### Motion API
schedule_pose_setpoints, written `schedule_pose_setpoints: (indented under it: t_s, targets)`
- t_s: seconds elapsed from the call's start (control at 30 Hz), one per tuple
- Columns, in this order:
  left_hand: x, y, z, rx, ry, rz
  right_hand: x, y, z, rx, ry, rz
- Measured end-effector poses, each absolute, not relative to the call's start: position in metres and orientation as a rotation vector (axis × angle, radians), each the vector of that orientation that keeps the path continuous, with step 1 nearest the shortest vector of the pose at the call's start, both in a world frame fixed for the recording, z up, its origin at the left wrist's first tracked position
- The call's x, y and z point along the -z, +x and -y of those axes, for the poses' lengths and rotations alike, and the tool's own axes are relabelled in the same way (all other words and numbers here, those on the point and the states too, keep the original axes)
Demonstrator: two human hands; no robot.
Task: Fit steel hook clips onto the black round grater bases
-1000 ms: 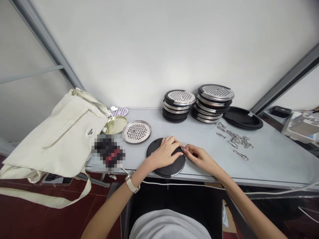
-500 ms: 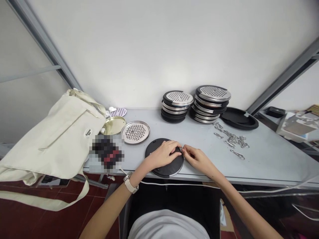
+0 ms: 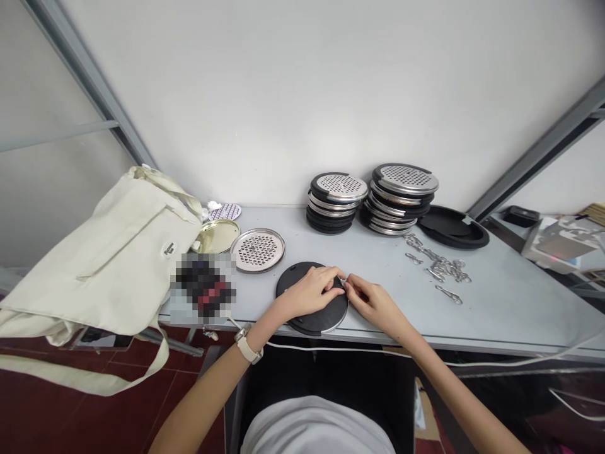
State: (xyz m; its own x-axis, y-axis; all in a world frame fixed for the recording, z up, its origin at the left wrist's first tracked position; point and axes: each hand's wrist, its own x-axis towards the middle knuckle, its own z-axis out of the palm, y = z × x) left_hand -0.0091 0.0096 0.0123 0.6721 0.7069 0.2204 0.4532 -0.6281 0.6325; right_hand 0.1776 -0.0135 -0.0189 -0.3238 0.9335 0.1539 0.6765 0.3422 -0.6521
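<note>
Hardly moved, left hand (image 3: 312,293) arches over black disc (image 3: 292,276).

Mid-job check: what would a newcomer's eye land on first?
Likely the big cream bag at the left. Then two stacks of discs near the wall, and, at the front of the table, the left hand lying on a black disc with the right hand at its rim.

Soft, bright light — edges stretched.
</note>
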Motion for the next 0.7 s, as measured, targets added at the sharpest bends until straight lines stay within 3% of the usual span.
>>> schedule_pose_setpoints:
  t_s: [0.7]
  targets:
    - [-0.0084, -0.0081, -0.0122, -0.652, 2.371, -0.867, 0.0187, 0.1814, 0.0124, -0.661, -1.361, 2.137]
